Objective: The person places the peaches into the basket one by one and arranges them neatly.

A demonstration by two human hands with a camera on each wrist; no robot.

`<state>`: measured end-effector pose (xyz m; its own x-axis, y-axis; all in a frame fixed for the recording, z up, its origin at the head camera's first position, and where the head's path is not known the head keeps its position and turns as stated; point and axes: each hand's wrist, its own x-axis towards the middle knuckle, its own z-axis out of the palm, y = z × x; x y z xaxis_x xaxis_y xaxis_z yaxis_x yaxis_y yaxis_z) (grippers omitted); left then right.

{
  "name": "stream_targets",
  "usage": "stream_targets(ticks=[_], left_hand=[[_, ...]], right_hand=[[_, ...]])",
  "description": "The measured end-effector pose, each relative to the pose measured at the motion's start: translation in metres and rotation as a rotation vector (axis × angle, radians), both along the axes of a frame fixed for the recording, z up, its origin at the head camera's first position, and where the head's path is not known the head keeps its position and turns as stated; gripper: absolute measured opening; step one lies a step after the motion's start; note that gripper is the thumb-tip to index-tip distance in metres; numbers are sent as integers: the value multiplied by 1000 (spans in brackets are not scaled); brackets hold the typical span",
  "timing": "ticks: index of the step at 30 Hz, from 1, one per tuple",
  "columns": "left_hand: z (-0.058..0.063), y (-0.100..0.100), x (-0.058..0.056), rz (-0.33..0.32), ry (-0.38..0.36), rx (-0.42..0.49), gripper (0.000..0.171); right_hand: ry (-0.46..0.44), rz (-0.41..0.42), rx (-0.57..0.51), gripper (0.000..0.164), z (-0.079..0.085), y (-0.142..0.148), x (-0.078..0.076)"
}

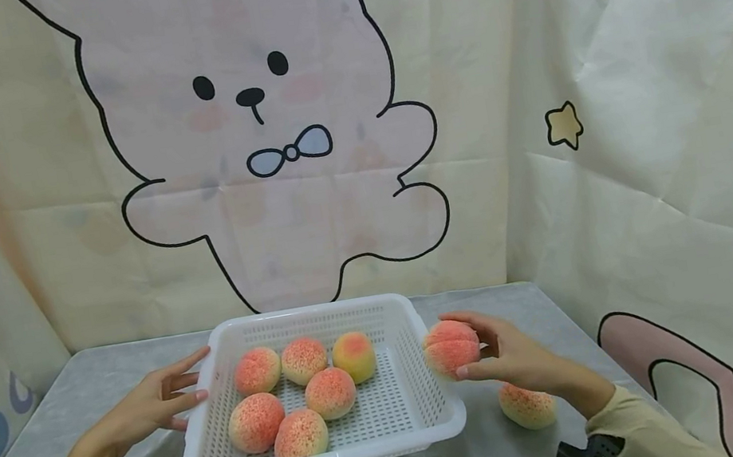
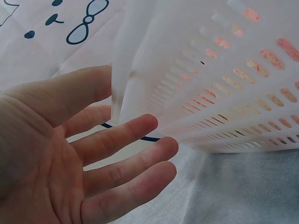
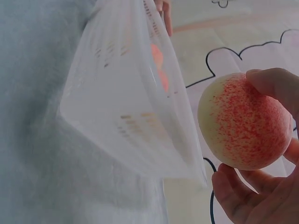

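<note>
A white plastic basket [image 1: 402,442] with slotted walls holds several red-and-yellow peaches [image 1: 257,423]. At its left rim is my left hand [image 1: 149,406], its fingers loosely extended and fingertips right at the edge; in the left wrist view, nothing is gripped in that hand [image 2: 93,154]. My right hand [image 1: 514,349] holds a peach [image 1: 451,348] between thumb and fingers, raised beside the basket's right rim. Seen from the right wrist, this peach [image 3: 245,121] is speckled red with a pale side. Another peach [image 1: 527,405] lies on the table, partly covered by my right forearm.
A grey cloth [image 1: 120,367] covers the table under the basket. Behind it hangs a pale curtain [image 1: 482,225] printed with a cartoon animal, and further curtains stand at both sides. Inside the basket, the right part of its floor [image 1: 383,412] shows bare.
</note>
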<state>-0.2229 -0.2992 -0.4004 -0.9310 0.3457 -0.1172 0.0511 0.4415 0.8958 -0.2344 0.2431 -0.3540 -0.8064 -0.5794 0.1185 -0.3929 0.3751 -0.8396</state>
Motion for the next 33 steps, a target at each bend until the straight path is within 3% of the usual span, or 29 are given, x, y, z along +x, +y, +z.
stream_targets(ticks=[13, 33], left_hand=[[-2, 1, -2, -12, -2, 5, 83], [-2, 0, -2, 5, -5, -18, 84]], right_hand=[[5, 73, -10, 69, -4, -29, 1], [-43, 120, 34, 70, -11, -72, -5]])
